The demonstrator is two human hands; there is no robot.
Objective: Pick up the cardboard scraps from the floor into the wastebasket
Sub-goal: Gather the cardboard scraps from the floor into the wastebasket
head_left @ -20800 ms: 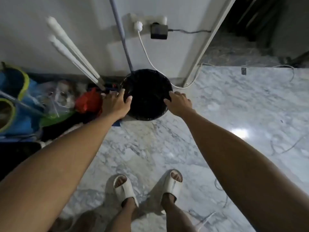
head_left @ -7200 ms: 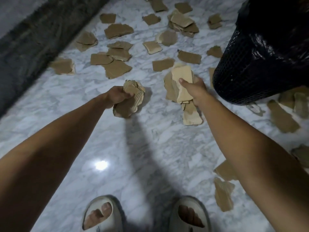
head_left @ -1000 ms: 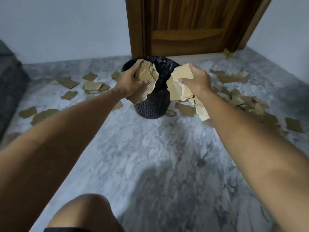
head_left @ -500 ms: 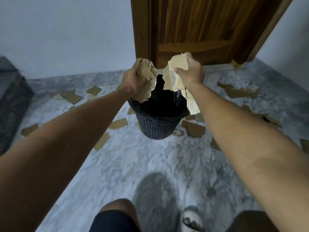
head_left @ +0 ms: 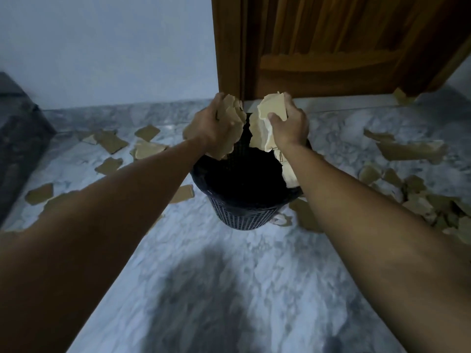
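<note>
A black mesh wastebasket point(head_left: 242, 216) with a dark liner stands on the marble floor in front of a wooden door. My left hand point(head_left: 209, 123) grips a bunch of brown cardboard scraps point(head_left: 229, 135) above the basket's far left rim. My right hand point(head_left: 290, 123) grips a paler bunch of cardboard scraps point(head_left: 265, 128) above the far right rim; part of that bunch hangs down inside the opening. Both bunches sit over the basket's mouth, a small gap between them.
Several loose scraps lie on the floor to the left point(head_left: 146, 150) and right point(head_left: 410, 150) of the basket. The wooden door point(head_left: 331, 42) and white wall are just behind. A dark block point(head_left: 17, 128) stands at the far left.
The basket has come nearer and lower in view. Both hands, still gripping their scraps, have shifted slightly farther over the basket's mouth.
</note>
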